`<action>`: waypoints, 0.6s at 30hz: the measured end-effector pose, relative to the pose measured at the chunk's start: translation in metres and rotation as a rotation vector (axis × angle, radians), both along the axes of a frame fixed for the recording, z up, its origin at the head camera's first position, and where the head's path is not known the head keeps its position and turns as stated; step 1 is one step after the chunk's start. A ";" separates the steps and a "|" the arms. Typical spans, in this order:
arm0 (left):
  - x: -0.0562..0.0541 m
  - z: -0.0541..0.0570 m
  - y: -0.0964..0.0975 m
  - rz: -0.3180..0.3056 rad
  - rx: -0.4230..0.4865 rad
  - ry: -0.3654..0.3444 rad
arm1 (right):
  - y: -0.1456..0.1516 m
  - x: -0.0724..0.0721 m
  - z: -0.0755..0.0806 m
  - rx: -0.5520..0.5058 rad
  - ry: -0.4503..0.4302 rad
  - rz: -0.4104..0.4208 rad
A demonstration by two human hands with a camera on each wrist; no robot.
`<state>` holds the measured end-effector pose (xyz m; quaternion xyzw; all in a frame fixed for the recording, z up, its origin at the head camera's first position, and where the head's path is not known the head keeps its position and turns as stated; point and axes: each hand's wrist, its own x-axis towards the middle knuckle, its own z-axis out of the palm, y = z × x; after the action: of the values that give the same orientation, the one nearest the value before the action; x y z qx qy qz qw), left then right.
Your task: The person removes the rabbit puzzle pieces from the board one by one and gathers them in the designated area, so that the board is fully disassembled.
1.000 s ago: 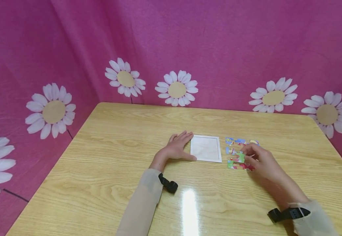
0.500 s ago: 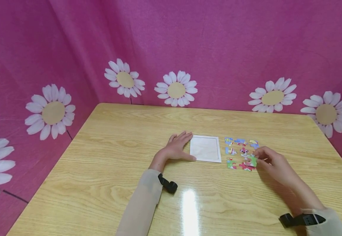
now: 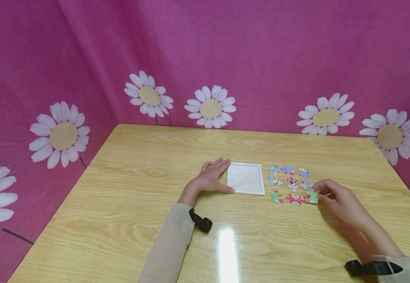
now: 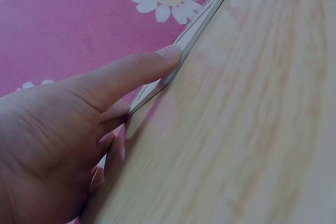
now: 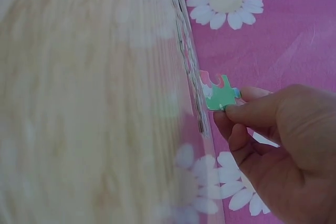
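Observation:
My left hand (image 3: 209, 180) rests at the left side of a white square puzzle board (image 3: 245, 179), fingers reaching its far corner and thumb at its near corner. In the left wrist view the straight thumb (image 4: 152, 66) touches the edge of the board (image 4: 202, 24). On the right, my right hand (image 3: 344, 202) pinches a green jigsaw piece (image 3: 311, 197) between thumb and fingers, at the near right end of rows of pieces. The right wrist view shows this piece (image 5: 219, 97) tilted just above the table, its pink corner facing away from the hand.
Several loose jigsaw pieces lie in rows right of the board, including a red one (image 3: 294, 199), a face piece (image 3: 292, 182) and a blue one (image 3: 287, 170). The wooden table (image 3: 155, 169) meets a pink flowered cloth (image 3: 261, 59) behind it.
My right hand has moved rightward with the green piece, from over the middle of the rows to the near right end, uncovering pieces beneath. My left hand has stayed at the board.

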<state>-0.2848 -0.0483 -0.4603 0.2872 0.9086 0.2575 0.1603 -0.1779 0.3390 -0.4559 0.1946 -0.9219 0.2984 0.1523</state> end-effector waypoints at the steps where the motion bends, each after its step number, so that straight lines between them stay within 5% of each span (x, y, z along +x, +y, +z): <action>1: 0.000 0.000 0.000 -0.001 -0.002 0.001 | 0.001 0.000 0.000 0.001 -0.003 -0.002; 18: -0.001 -0.001 -0.001 -0.005 -0.002 0.004 | 0.009 -0.003 -0.001 0.050 -0.143 -0.013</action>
<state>-0.2860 -0.0492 -0.4613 0.2897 0.9085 0.2558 0.1593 -0.1805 0.3478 -0.4570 0.1705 -0.9388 0.2874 0.0832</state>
